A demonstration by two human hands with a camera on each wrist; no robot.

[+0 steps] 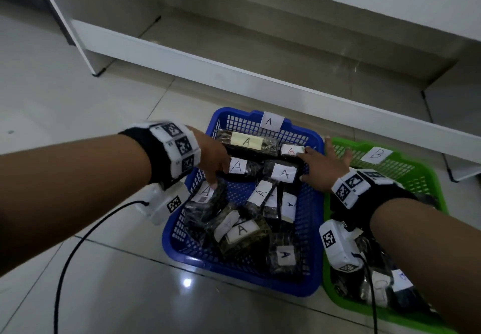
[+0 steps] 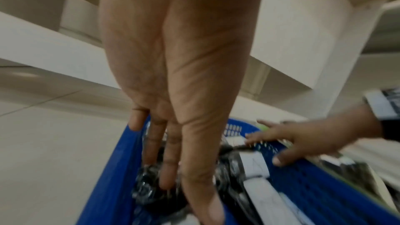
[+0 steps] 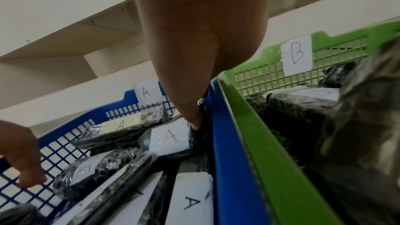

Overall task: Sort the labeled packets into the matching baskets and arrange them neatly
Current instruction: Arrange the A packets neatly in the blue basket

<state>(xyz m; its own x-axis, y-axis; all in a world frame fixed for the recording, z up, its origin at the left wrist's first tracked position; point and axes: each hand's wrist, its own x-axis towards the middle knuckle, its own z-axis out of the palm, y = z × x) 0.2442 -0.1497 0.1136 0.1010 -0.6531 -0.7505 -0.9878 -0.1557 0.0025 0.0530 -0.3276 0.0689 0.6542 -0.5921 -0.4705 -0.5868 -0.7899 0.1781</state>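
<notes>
We take the blue perforated plastic basket [image 1: 307,276] as our landmark. Nearest to us inside it, dark film-wrapped packets with white paper "A" labels [image 1: 242,231] lie heaped and crossing one another, so the sorting looks largely done while the tidying, we judge, is not.

Just right of the blue basket, its wall touching, stands the green perforated plastic basket [image 1: 426,185], with more dark wrapped packets [image 1: 382,286] under our right forearm; their labels are mostly hidden, one only partly legible.

Farther in, our left hand [image 1: 210,159] reaches over the blue basket's left wall, fingers straight and close together, their tips pressing down on a glossy packet [image 2: 151,184] beside that wall; nothing is pinched. We read this as nudging a packet into line.

Our right hand [image 1: 321,168] lies flat and spread over the blue basket's right rim, fingers apart and gripping nothing, the thumb [image 3: 192,109] dipping in beside a small packet with a red "A" [image 3: 171,138]. It likely steadies the basket or pushes that packet towards the back.

At the blue basket's far wall, a long packet with a yellowish label [image 1: 247,141] already sits parallel to the wall, beneath the basket's own white "A" tag [image 1: 269,121]. The green basket's "B" tag [image 1: 377,154] marks its far wall likewise.
</notes>
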